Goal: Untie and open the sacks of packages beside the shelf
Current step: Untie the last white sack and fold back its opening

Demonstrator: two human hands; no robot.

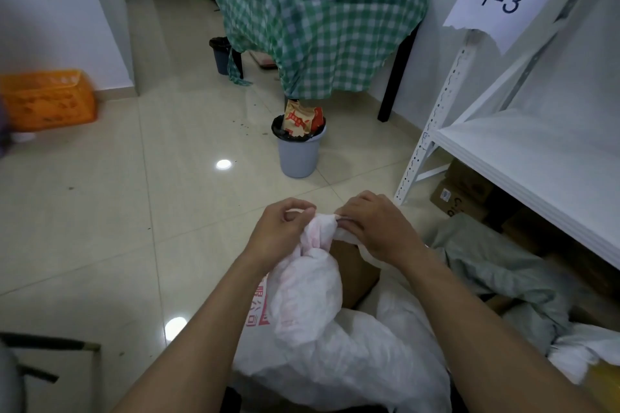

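Your left forearm (pixel 201 329) and right forearm (pixel 469 312) reach forward and converge. Your left hand (pixel 280 228) curls, thumb and fingertips pinching the knot (pixel 318 231) just to its right. Your right hand (pixel 379 226), knuckles up, grips the same knot from the opposite side.

L hand (pixel 280 228) & R hand (pixel 375 225) pinching knot (pixel 318 231) atop white sack (pixel 335 345), beside shelf (pixel 523 157).
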